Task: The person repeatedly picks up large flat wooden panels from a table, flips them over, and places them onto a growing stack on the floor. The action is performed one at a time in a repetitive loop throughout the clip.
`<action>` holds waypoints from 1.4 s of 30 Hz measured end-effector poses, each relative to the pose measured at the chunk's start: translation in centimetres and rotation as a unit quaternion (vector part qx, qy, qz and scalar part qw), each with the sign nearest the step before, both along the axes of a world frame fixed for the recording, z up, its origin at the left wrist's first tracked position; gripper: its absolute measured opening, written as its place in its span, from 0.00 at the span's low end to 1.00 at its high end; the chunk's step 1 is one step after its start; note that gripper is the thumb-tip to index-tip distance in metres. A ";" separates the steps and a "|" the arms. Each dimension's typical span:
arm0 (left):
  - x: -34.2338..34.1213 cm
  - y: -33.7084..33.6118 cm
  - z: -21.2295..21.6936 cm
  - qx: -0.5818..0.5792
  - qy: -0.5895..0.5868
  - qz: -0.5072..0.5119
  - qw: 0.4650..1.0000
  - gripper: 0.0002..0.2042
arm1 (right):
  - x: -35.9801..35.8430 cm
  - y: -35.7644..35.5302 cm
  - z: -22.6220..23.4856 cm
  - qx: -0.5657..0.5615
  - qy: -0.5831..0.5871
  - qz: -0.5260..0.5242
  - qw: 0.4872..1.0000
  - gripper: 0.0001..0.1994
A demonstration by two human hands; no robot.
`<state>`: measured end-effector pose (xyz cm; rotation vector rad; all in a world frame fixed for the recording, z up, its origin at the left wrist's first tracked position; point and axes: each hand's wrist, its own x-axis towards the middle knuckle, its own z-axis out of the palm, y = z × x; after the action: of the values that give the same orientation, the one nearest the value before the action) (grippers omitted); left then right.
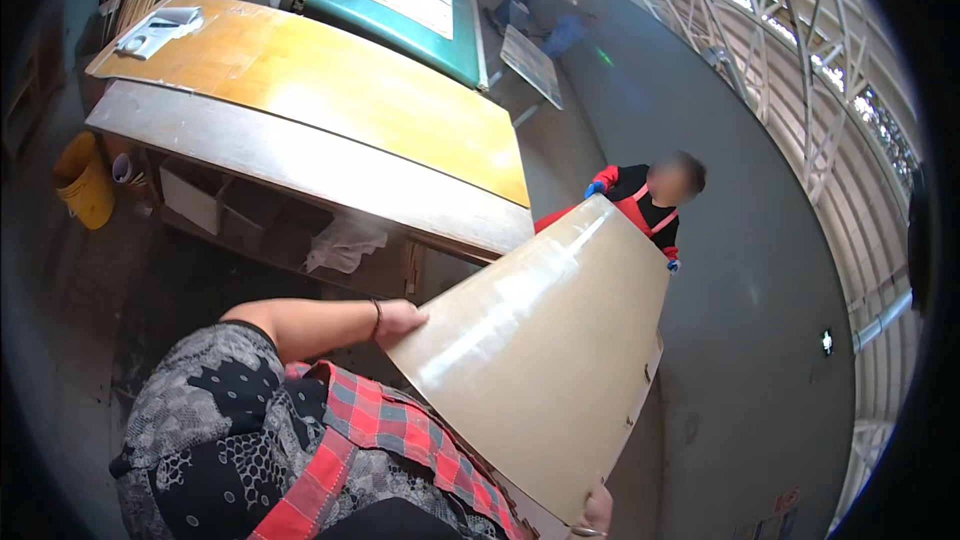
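Observation:
A large, flat beige board [540, 330] with a glossy surface stretches away from me, held at its near corners. My left hand [402, 320] is closed round its near left corner, with a dark band on the wrist. At the near right corner, by the picture's lower edge, my right hand [597, 508] grips the same board; a bracelet circles that wrist. The fingers of both hands are partly hidden beneath the board. At the far end a co-worker [655, 195] in red and black holds the board with blue-gloved hands [594, 189].
Left of the board stands a long workbench with an orange-yellow top [330, 80] and a pale front strip [300, 155]. Behind it is a green conveyor belt [400, 15]. A yellow bucket [84, 180] sits at far left. A grey wall [740, 270] runs along the right.

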<state>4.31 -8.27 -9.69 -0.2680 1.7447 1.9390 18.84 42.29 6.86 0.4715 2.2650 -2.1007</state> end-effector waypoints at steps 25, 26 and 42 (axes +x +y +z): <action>-13.4 -46.2 4.0 -0.201 0.027 0.057 0.977 0.14 | -19.1 -43.5 -16.7 0.128 -0.092 0.102 0.982 0.26; -12.9 -46.1 4.2 -0.197 0.006 0.069 0.978 0.15 | -19.7 -44.4 -15.5 0.182 -0.169 0.088 0.965 0.28; -18.6 -54.8 -8.7 -0.128 0.025 0.028 0.991 0.16 | -33.8 -48.5 -25.1 0.326 -0.213 -0.024 0.921 0.24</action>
<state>-14.25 -63.09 -18.36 -0.3639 2.0411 1.7708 -14.98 -6.16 -18.24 0.8938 2.6101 -1.0377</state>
